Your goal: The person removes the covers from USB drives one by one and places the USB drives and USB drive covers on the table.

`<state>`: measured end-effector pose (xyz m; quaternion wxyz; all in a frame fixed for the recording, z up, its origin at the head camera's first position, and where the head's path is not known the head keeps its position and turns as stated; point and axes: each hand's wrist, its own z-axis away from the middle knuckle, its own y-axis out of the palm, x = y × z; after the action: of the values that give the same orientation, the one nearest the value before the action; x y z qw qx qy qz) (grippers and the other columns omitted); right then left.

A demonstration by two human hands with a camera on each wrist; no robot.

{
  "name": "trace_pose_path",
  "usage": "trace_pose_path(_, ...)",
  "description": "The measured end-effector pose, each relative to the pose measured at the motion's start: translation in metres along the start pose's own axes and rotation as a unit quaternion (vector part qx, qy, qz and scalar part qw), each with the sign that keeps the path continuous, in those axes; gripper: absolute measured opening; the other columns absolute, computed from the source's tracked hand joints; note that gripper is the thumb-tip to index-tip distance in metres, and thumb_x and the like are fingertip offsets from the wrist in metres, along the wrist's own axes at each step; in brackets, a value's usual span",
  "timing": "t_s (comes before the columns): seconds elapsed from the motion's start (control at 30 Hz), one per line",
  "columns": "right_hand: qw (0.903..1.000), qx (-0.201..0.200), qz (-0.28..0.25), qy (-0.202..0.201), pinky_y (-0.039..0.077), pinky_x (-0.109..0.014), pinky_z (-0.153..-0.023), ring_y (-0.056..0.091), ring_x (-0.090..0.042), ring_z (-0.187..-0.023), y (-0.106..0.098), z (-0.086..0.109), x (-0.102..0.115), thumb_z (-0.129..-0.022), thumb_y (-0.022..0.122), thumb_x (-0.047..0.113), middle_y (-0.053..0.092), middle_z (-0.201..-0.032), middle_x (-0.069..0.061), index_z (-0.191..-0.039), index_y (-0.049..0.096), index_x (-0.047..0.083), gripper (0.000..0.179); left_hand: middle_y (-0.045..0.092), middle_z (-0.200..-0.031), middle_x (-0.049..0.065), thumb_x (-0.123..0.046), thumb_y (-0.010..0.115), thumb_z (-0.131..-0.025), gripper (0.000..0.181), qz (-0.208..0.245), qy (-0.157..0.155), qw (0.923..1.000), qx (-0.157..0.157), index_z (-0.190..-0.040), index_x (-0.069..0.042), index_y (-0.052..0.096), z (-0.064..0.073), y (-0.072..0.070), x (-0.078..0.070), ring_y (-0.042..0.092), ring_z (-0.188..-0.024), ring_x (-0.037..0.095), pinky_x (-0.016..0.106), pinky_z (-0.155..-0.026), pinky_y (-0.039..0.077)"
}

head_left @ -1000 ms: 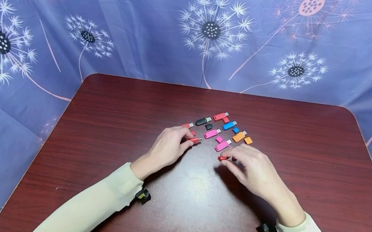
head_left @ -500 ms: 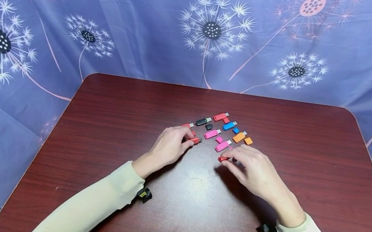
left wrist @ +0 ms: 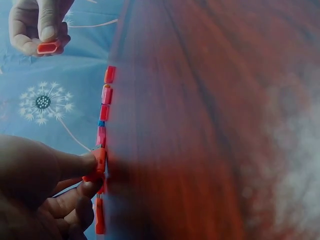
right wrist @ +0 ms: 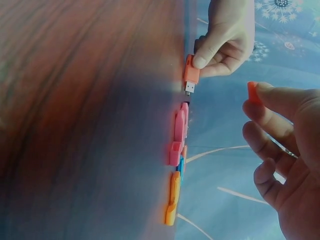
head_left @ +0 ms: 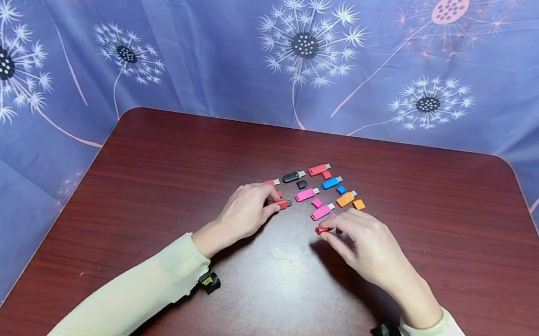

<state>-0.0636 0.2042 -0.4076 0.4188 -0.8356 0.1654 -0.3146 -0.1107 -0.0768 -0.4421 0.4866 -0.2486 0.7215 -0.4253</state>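
Observation:
My left hand [head_left: 244,211] pinches a red USB flash drive [head_left: 282,205] between thumb and fingers, its metal plug bare and pointing away from the palm. In the right wrist view that plug [right wrist: 189,88] shows clearly. My right hand [head_left: 368,244] holds a small red cap [head_left: 321,230] by thumb and fingertip, raised off the table. The left wrist view shows the hollow end of the cap [left wrist: 48,48]. Drive and cap are apart. Just behind my left fingers lies another red flash drive [head_left: 271,182], partly hidden by the hand.
Uncapped flash drives lie beyond my hands: black [head_left: 293,177], red [head_left: 319,169], blue [head_left: 332,182], orange [head_left: 346,199] and two pink ones [head_left: 306,195]. Loose caps, such as the orange cap [head_left: 358,204], lie beside them on the brown table [head_left: 170,165]. A patterned blue curtain [head_left: 207,25] hangs behind.

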Motion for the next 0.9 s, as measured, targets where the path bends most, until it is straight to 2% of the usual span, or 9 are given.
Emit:
trace_pose_path(0.13,1.0,-0.001,-0.002,-0.003,0.057,-0.039,-0.072,0.068,-0.013,-0.087,-0.0004,-0.0014,0.0009,-0.086,0.088,0.009,0.074,-0.1,0.007,-0.106,0.078,0.017,0.023,0.078,-0.104,-0.003,-0.02,0.082,-0.095,0.008,-0.014,0.0,0.9999,-0.002,-0.101,-0.016,0.077,0.0005,0.0003,-0.0001,0.072,-0.096,0.019,0.044,-0.086,0.053)
trace_pose_path(0.23,1.0,-0.003,-0.003,-0.006,0.057,-0.039,-0.073,0.068,-0.012,-0.088,-0.0006,-0.0021,0.0013,-0.096,0.082,0.022,0.074,-0.1,0.007,-0.106,0.078,0.016,0.012,0.078,-0.104,-0.004,-0.021,0.082,-0.095,0.008,-0.018,-0.001,0.9998,-0.004,-0.1,-0.017,0.077,0.0007,0.0009,0.0001,0.072,-0.094,0.017,0.043,-0.083,0.053)
trace_pose_path(0.33,0.9999,-0.007,-0.004,-0.007,0.057,-0.039,-0.073,0.068,-0.012,-0.087,-0.0004,-0.0026,0.0014,-0.107,0.064,0.042,0.074,-0.099,0.008,-0.105,0.078,0.016,0.029,0.077,-0.104,-0.004,-0.021,0.082,-0.095,0.007,-0.022,0.001,0.9998,-0.005,-0.099,-0.017,0.077,0.0005,0.001,0.0,0.072,-0.093,0.016,0.043,-0.082,0.053)
trace_pose_path(0.4,0.9999,-0.009,-0.005,-0.007,0.057,-0.039,-0.073,0.068,-0.012,-0.086,-0.0002,-0.0028,0.0014,-0.108,0.057,0.047,0.073,-0.098,0.008,-0.105,0.078,0.016,0.037,0.077,-0.105,-0.003,-0.021,0.082,-0.095,0.007,-0.023,0.001,0.9997,-0.003,-0.099,-0.017,0.078,0.0004,0.0009,-0.0002,0.073,-0.095,0.015,0.043,-0.081,0.053)
trace_pose_path(0.57,0.9999,-0.007,-0.007,-0.006,0.057,-0.039,-0.073,0.068,-0.012,-0.086,0.0002,-0.0039,0.0015,-0.1,0.078,0.029,0.073,-0.099,0.009,-0.105,0.078,0.017,0.013,0.077,-0.109,-0.002,-0.021,0.081,-0.096,0.007,-0.022,-0.009,0.9997,0.007,-0.1,-0.017,0.079,0.0005,0.0,-0.0012,0.073,-0.102,0.016,0.043,-0.082,0.053)
trace_pose_path(0.63,1.0,-0.005,-0.007,-0.004,0.057,-0.039,-0.072,0.069,-0.012,-0.086,0.0004,-0.0046,0.0015,-0.097,0.081,0.025,0.074,-0.099,0.009,-0.105,0.078,0.018,0.011,0.077,-0.109,-0.002,-0.022,0.081,-0.096,0.007,-0.022,-0.012,0.9996,0.01,-0.1,-0.017,0.08,0.0002,-0.0003,-0.0017,0.073,-0.102,0.016,0.043,-0.083,0.054)
trace_pose_path(0.67,1.0,-0.005,-0.005,-0.003,0.057,-0.039,-0.072,0.069,-0.012,-0.085,0.0005,-0.0048,0.0015,-0.1,0.078,0.031,0.074,-0.099,0.01,-0.105,0.078,0.018,0.014,0.076,-0.109,-0.002,-0.022,0.08,-0.097,0.006,-0.022,-0.012,0.9996,0.012,-0.1,-0.017,0.08,-0.0002,-0.0004,-0.002,0.073,-0.101,0.016,0.042,-0.083,0.054)
trace_pose_path(0.77,1.0,-0.002,-0.003,0.0,0.057,-0.039,-0.072,0.069,-0.011,-0.087,0.0005,-0.0061,0.0017,-0.097,0.081,0.029,0.075,-0.1,0.01,-0.105,0.079,0.018,0.013,0.076,-0.109,-0.002,-0.024,0.079,-0.098,0.01,-0.018,-0.011,0.9996,0.017,-0.1,-0.015,0.081,-0.0015,-0.0008,-0.0029,0.072,-0.104,0.018,0.042,-0.085,0.056)
trace_pose_path(0.9,1.0,0.005,-0.001,0.007,0.057,-0.038,-0.073,0.069,-0.01,-0.089,0.0002,-0.0082,0.0022,-0.085,0.089,0.011,0.075,-0.101,0.01,-0.105,0.079,0.018,0.023,0.078,-0.112,-0.002,-0.03,0.077,-0.1,0.019,-0.008,-0.011,0.9996,0.024,-0.101,-0.013,0.083,-0.0027,-0.0011,-0.0034,0.07,-0.114,0.022,0.043,-0.092,0.056)
